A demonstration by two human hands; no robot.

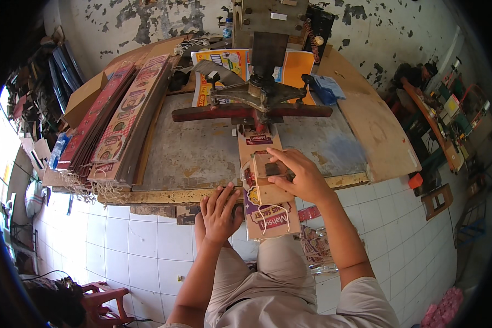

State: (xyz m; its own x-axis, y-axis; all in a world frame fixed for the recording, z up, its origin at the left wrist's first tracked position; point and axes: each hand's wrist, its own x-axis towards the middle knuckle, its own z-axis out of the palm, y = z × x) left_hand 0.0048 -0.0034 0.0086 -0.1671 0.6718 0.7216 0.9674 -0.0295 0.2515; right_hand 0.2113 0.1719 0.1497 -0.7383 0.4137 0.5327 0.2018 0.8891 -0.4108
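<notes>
A flattened brown paper bag (pixel 268 216) with a printed front and white string handle lies over the front edge of the workbench (pixel 202 156), its far end under the metal press (pixel 257 95). My right hand (pixel 300 175) presses down on the bag's folded part, fingers bent over a small dark block. My left hand (pixel 220 213) rests with fingers spread at the bench's yellow front edge (pixel 164 195), just left of the bag and touching nothing else.
Two long stacks of flat printed bags (pixel 120 128) lie along the bench's left side. Printed sheets (pixel 240 63) and a board (pixel 374 128) sit behind and right of the press. A white tiled floor lies below. Another person (pixel 415 76) sits at the far right.
</notes>
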